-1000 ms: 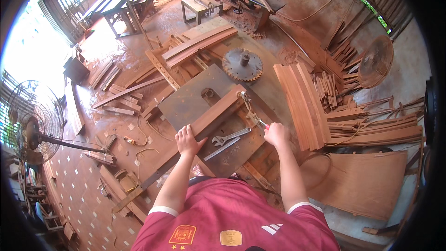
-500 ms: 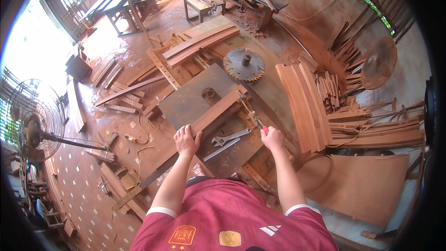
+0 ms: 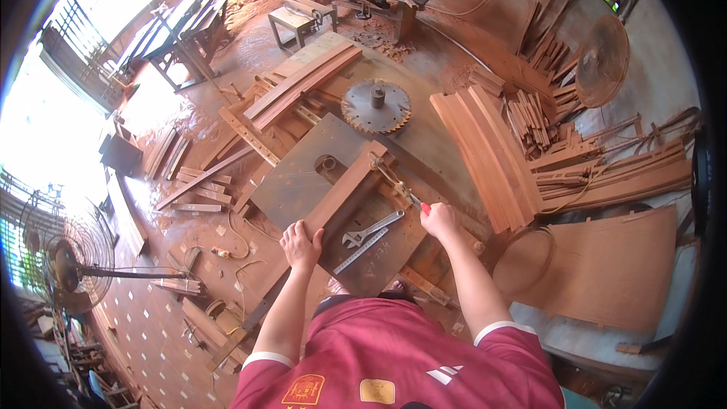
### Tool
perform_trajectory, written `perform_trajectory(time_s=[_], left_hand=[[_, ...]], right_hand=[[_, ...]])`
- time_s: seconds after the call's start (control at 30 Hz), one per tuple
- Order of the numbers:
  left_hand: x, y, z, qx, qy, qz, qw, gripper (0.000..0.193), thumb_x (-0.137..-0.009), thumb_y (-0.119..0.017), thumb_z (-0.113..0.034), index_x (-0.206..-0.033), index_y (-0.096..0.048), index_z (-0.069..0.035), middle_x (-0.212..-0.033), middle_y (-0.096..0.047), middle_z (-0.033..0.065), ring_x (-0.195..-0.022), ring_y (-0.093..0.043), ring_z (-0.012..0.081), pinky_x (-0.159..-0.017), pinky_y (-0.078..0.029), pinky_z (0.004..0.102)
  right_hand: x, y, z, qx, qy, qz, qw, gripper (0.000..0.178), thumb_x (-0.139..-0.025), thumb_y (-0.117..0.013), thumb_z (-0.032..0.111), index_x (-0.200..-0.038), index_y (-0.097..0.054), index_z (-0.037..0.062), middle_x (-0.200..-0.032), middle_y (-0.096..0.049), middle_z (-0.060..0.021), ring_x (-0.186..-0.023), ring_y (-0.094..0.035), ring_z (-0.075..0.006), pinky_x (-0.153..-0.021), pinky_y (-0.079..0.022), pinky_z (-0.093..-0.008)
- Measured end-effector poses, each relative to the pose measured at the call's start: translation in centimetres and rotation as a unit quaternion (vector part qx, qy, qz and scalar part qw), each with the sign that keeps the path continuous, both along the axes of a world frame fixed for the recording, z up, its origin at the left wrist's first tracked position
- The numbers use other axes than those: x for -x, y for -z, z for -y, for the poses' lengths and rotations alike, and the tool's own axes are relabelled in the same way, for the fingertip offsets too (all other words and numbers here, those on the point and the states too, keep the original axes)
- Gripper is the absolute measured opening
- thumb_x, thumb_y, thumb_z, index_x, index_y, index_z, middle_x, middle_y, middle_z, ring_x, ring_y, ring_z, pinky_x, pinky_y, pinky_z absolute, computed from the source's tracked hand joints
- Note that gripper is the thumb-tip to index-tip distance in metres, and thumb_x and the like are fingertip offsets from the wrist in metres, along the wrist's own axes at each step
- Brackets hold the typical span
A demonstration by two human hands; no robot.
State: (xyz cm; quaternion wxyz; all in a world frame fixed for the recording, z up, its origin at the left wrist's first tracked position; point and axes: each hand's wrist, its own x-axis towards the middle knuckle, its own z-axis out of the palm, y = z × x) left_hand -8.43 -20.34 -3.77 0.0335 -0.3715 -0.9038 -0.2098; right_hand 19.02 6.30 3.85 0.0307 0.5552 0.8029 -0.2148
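Observation:
A long wooden beam (image 3: 342,195) lies slantwise across the dark metal machine table (image 3: 286,191). My left hand (image 3: 301,245) is closed over the beam's near part, with the thumb on its right side. At the far end, a metal toggle clamp (image 3: 388,173) sits against the beam. Its red handle (image 3: 425,209) is in my right hand (image 3: 441,222), fingers wrapped round it. Between my hands, an adjustable wrench (image 3: 372,229) and a metal ruler (image 3: 360,251) lie on the table.
Beyond the clamp is a toothed circular saw blade (image 3: 376,106) on an upright spindle. Curved boards (image 3: 488,159) are stacked to the right, more boards (image 3: 303,87) at the back. A fan (image 3: 68,265) stands at left; wood offcuts (image 3: 204,185) lie on the floor.
My view has shifted, so the surroundings sit at a slightly different angle. Both hands keep their places on the beam and the clamp handle.

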Motion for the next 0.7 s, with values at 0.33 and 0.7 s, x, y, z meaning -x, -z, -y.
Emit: perform_trajectory(time_s=[0.33, 0.7], left_hand=[[0.2, 0.0, -0.1, 0.021, 0.012, -0.013, 1.000, 0.060, -0.091, -0.074, -0.048, -0.133, -0.059, -0.007, -0.128, -0.064, 0.0135, -0.120, -0.059, 0.0340, -0.098, -0.043, 0.0487], [1.8, -1.2, -0.2, -0.002, 0.012, 0.061, 0.998, 0.058, -0.088, -0.078, -0.045, -0.131, -0.062, -0.008, -0.127, -0.064, 0.0157, -0.121, -0.058, 0.0364, -0.102, -0.044, 0.0506]], right_hand=[[-0.6, 1.5, 0.0, -0.021, -0.003, -0.010, 1.000, 0.038, -0.094, -0.065, 0.042, -0.087, -0.078, 0.0068, -0.090, -0.075, -0.0226, -0.091, -0.074, -0.0430, -0.080, -0.060, -0.0536], [-1.0, 2.0, -0.1, -0.041, -0.013, -0.027, 0.999, 0.035, -0.091, -0.066, 0.037, -0.084, -0.077, 0.0054, -0.085, -0.074, -0.0238, -0.086, -0.073, -0.0441, -0.080, -0.059, -0.0532]])
